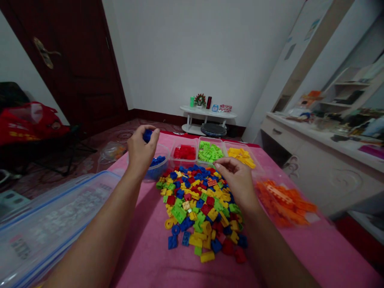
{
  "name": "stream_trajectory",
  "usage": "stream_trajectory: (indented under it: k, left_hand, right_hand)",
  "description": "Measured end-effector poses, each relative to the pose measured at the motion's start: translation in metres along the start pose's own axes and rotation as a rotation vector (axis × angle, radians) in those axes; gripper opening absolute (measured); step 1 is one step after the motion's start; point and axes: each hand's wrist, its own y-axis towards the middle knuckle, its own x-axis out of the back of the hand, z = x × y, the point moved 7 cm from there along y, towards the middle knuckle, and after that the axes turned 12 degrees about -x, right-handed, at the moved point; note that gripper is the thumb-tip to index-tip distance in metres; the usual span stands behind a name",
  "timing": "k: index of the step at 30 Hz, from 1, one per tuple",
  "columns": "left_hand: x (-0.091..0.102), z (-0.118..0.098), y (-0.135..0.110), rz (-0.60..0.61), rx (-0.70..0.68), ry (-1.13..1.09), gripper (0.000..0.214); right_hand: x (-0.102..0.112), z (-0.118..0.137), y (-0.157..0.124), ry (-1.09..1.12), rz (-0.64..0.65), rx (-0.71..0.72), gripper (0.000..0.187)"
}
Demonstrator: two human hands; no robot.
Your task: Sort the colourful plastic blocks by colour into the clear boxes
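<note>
My left hand (141, 148) is raised above a clear round tub of blue bricks (156, 170), its fingers curled round a blue toy brick (147, 135); whether it is one piece or more I cannot tell. Over the far right part of a heap of mixed toy bricks (199, 204) is my right hand (237, 178). Its thumb and fingertips are drawn together, and what they hold, if anything, is too small to make out. Past the heap stand clear boxes of red bricks (184, 152), green bricks (210, 152) and yellow bricks (241, 157).
To the right lies a clear container of orange bricks (282, 200). A big clear plastic bin with a blue rim (69, 216) stands at the left of the pink-covered table (150, 256). Beyond are a small white stand (207, 113), a door (66, 60) and a dresser (324, 148).
</note>
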Motion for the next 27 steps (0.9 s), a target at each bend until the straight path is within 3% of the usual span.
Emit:
stream_trajectory:
  k: [2, 5, 8, 11, 14, 16, 21, 27]
  left_hand:
    - [-0.005, 0.013, 0.000, 0.135, -0.091, 0.231, 0.032]
    - [-0.030, 0.021, -0.011, 0.394, -0.163, 0.370, 0.035]
    - [-0.053, 0.003, -0.026, 0.509, -0.205, 0.283, 0.032]
    - [-0.081, -0.023, -0.050, 0.755, -0.245, 0.086, 0.027]
    - [-0.105, -0.037, -0.081, 1.029, -0.303, -0.003, 0.030]
    - [-0.114, -0.039, -0.098, 1.148, -0.360, -0.026, 0.035]
    - [-0.118, -0.038, -0.108, 1.207, -0.428, -0.009, 0.035]
    - [-0.115, -0.039, -0.105, 1.212, -0.456, 0.110, 0.029]
  right_hand:
    - [-0.003, -0.005, 0.002, -0.055, 0.026, -0.009, 0.014]
    - [-0.007, -0.015, 0.005, -0.242, 0.075, 0.009, 0.015]
    - [-0.012, -0.027, 0.006, -0.552, 0.117, 0.087, 0.025]
    - [-0.019, -0.041, 0.004, -0.800, 0.182, 0.135, 0.031]
    - [-0.024, -0.053, 0.002, -0.895, 0.248, 0.157, 0.030]
    - [-0.024, -0.055, 0.002, -0.912, 0.252, 0.167, 0.028]
    - [-0.020, -0.036, 0.001, -0.927, 0.218, 0.102, 0.029]
    - [-0.034, -0.016, -0.025, -1.004, 0.542, 0.043, 0.033]
